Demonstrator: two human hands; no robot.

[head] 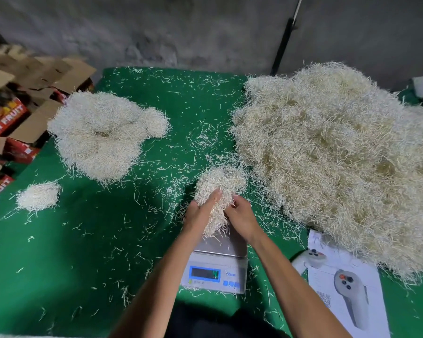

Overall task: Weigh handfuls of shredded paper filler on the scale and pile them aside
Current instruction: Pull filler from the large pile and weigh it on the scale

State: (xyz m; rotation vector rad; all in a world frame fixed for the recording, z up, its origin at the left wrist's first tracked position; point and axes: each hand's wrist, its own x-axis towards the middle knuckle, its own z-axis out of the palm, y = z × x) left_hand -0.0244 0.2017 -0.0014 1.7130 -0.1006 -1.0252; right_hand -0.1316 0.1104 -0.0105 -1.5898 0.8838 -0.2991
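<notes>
A clump of pale shredded paper filler (217,189) sits between my two hands above the far end of the scale (216,264). My left hand (200,211) cups its left side with fairly straight fingers. My right hand (239,213) curls its fingers into the clump's right side. The scale's steel pan (220,245) shows below the clump, and its blue display faces me. Whether the clump rests on the pan or is lifted I cannot tell.
A huge heap of filler (335,154) covers the right of the green table (83,252). Weighed piles (100,132) lie at the far left, a small one (38,196) nearer. Cardboard fruit boxes (12,113) stand off the left edge. A paper sheet and controllers (347,286) lie right of the scale.
</notes>
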